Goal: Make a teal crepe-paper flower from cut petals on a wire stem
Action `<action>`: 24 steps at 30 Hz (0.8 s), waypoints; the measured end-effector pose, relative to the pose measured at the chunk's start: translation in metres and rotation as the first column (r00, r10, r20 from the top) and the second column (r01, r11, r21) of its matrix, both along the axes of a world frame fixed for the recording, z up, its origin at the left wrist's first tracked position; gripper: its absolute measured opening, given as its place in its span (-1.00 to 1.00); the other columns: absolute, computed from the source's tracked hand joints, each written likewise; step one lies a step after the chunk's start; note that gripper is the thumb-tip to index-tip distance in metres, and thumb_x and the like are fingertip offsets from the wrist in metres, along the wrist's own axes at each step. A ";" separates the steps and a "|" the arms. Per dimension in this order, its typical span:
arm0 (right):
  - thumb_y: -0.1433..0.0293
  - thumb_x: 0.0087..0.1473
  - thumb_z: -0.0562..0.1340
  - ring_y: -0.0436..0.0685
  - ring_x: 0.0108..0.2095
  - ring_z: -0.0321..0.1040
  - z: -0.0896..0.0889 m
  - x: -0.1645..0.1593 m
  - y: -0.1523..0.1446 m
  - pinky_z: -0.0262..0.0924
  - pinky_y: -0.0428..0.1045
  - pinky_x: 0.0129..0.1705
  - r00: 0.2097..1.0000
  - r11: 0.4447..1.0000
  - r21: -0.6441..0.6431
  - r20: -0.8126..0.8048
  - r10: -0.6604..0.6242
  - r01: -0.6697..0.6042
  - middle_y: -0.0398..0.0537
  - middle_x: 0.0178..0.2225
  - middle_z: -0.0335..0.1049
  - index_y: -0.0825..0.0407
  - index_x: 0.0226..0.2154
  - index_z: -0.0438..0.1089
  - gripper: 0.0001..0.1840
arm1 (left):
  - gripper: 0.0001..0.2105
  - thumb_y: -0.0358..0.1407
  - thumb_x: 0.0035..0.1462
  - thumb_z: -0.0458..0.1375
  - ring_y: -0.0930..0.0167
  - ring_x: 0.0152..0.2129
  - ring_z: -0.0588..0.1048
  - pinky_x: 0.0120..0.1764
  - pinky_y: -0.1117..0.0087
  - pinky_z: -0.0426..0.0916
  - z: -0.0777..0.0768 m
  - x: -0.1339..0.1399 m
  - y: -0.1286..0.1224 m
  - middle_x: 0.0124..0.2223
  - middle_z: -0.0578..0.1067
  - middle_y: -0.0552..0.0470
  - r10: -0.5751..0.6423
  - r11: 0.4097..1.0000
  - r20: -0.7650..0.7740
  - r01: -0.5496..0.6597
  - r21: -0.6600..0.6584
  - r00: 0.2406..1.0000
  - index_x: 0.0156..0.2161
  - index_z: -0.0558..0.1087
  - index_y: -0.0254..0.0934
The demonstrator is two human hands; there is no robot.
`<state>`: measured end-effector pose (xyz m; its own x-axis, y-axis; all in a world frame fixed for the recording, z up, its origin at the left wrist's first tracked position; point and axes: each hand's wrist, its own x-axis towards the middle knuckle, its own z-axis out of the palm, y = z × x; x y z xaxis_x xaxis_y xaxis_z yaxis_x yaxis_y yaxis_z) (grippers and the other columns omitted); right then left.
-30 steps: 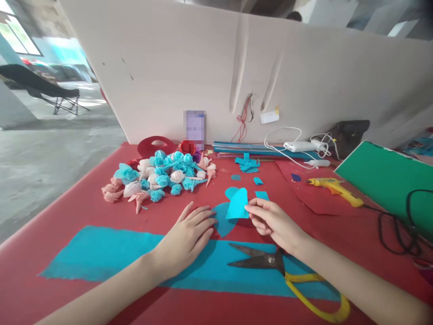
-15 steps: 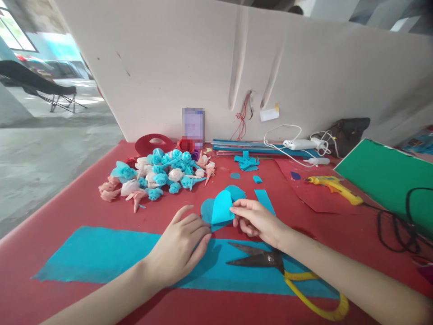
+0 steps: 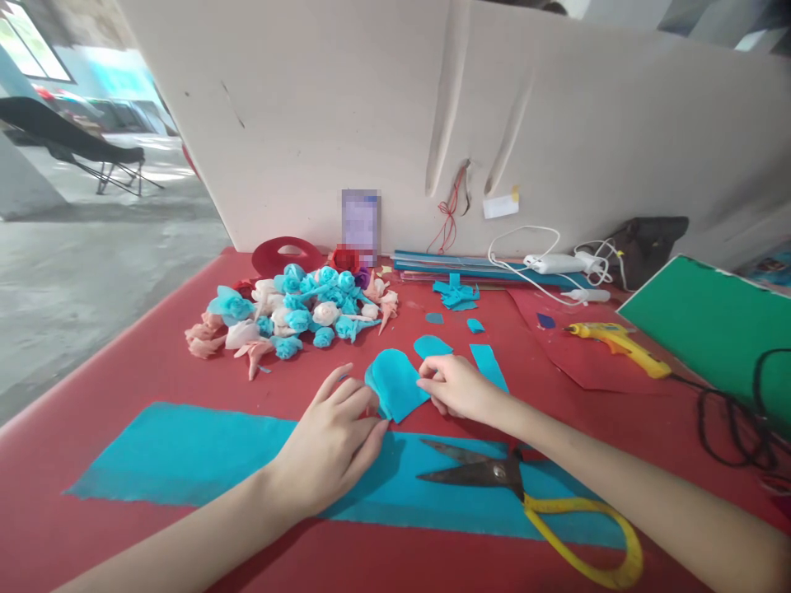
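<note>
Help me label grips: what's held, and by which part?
The right hand pinches a blue rounded piece by its right edge; whether the left hand grips it is unclear.

The tbl. (image 3: 142, 362) has a red top; at the back L is a heap of paper flowers (image 3: 297, 317), blue, white & pink, w/ a red thing w/ a hole (image 3: 263, 259) behind; a long blue sheet (image 3: 185, 461) lies flat along the front, w/ big scissors (image 3: 498, 473) across its R part, blades apart, yellow handle poking past the edge; nr the mid. are a round-top blue piece (image 3: 432, 346), a blue strip (image 3: 488, 368) & a pile of blue scraps (image 3: 456, 294); on the R, a red sheet (image 3: 574, 362) w/ a yellow glue gun (image 3: 621, 346) on it.
</note>
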<state>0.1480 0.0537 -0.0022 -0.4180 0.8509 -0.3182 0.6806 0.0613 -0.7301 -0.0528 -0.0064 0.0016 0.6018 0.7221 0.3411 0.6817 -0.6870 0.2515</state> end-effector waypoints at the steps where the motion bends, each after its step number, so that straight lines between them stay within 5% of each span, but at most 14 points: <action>1: 0.29 0.17 0.07 -0.14 -0.64 0.17 -0.001 -0.002 0.001 0.16 -0.18 -0.59 1.000 1.000 0.011 0.006 0.006 -0.007 -0.22 -0.55 0.24 0.17 -0.32 0.29 -0.75 | -0.71 -0.40 0.17 -0.09 0.41 -0.40 0.31 0.06 0.10 0.05 0.000 0.000 0.000 -0.39 0.42 0.03 0.000 1.000 0.007 0.000 0.001 1.000 -0.48 0.42 -0.28; 9: 0.35 0.12 0.13 -0.13 -0.57 0.15 0.002 -0.002 0.010 0.13 -0.17 -0.55 0.998 0.999 0.038 -0.057 0.006 -0.004 -0.20 -0.50 0.22 0.16 -0.43 0.28 -0.80 | -0.77 -0.42 0.17 -0.11 0.40 -0.41 0.29 -0.05 0.13 0.12 -0.001 -0.001 0.001 -0.39 0.40 0.03 -0.032 0.998 0.045 0.034 -0.048 0.998 -0.38 0.39 -0.26; 14: 0.35 0.07 0.15 -0.16 -0.66 -0.14 0.028 0.008 0.004 -0.20 -0.20 -0.64 0.949 0.990 -0.135 -0.315 -0.004 -0.041 -0.32 -0.64 -0.04 0.11 -0.45 0.18 -0.83 | -0.91 -0.38 0.14 -0.06 0.36 -0.26 0.31 -0.17 0.25 0.28 0.000 -0.002 0.005 -0.25 0.34 -0.01 0.208 0.965 0.332 -0.137 -0.224 0.920 -0.23 0.23 -0.24; 17: 0.26 0.00 0.18 -0.15 -0.66 -0.22 0.036 0.010 -0.008 -0.29 -0.18 -0.63 0.868 0.930 -0.331 -0.496 -0.028 -0.159 -0.34 -0.65 -0.16 0.04 -0.40 0.11 -0.76 | -0.64 -0.42 0.10 -0.03 0.35 0.04 0.20 0.06 0.23 0.16 0.001 -0.003 0.009 0.02 0.24 -0.04 0.320 0.914 0.549 -0.099 -0.393 0.772 0.01 0.08 -0.16; 20: 0.22 -0.08 0.20 -0.14 -0.66 -0.32 0.034 0.008 -0.022 -0.35 -0.17 -0.63 0.794 0.833 -0.480 -0.602 -0.084 -0.275 -0.36 -0.66 -0.26 0.00 -0.39 0.06 -0.69 | -0.42 -0.40 0.07 0.06 0.32 0.17 0.01 0.16 0.20 0.02 0.004 -0.004 0.008 0.21 0.06 0.01 0.237 0.911 0.621 0.050 -0.408 0.747 0.15 -0.06 -0.03; 22: 0.22 -0.09 0.19 -0.14 -0.67 -0.33 0.029 0.004 -0.031 -0.36 -0.16 -0.64 0.769 0.775 -0.542 -0.628 -0.117 -0.325 -0.36 -0.67 -0.27 0.00 -0.41 0.03 -0.68 | -0.48 -0.37 0.01 0.16 0.27 0.16 0.05 0.10 0.25 0.14 0.007 -0.003 0.005 0.22 0.05 0.05 0.159 0.922 0.633 0.116 -0.370 0.758 0.08 0.16 0.00; 24: 0.24 -0.08 0.17 -0.14 -0.67 -0.33 0.024 0.000 -0.039 -0.35 -0.17 -0.64 0.765 0.732 -0.582 -0.631 -0.130 -0.355 -0.35 -0.67 -0.26 0.01 -0.44 0.01 -0.70 | -0.75 -0.36 -0.05 0.23 0.27 0.05 0.24 0.00 0.30 0.26 0.011 -0.001 0.001 0.10 0.27 0.04 0.082 0.919 0.649 0.195 -0.344 0.756 -0.20 0.45 -0.09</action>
